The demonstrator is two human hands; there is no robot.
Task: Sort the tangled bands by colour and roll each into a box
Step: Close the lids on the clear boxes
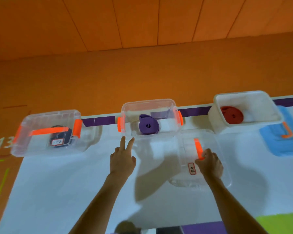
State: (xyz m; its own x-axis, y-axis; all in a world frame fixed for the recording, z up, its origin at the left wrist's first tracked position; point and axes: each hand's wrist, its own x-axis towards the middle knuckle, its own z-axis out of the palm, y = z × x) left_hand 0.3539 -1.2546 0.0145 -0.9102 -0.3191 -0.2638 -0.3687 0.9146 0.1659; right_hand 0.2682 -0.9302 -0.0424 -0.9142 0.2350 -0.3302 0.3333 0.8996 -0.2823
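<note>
Now, right hand (pixel 210 163): curled round the orange handle (pixel 198 149) of the clear lid (pixel 188 142), which lies flat on the bench (pixel 74 183) just in front and to the right of the middle box (pixel 149 103).
Left hand (pixel 122 159): grasping nothing; two straight fingers (pixel 123 141) reach the middle box's front wall, the others tucked in.
Purple band (pixel 148 124): rolled, lying inside the open middle box.
Other bands: the black band (pixel 66 137) sits in the lidded left box (pixel 41 119); the red band (pixel 232 115) is rolled in the white box (pixel 260 105), with a blue lid (pixel 274 146) beside it.
Risk, lid: held by the handle alone, it may swing or tilt as it rises and land skewed on the rim.
Risk, box: two fingertips are a light brace, so a push from the lid could slide the box toward the bench's far edge.
Risk, roll: the purple band's outer end looks loose, so a knock could let it unwind and catch under the lid.
Risk, clips: the orange side clips may not seat if the lid sits crooked.
</note>
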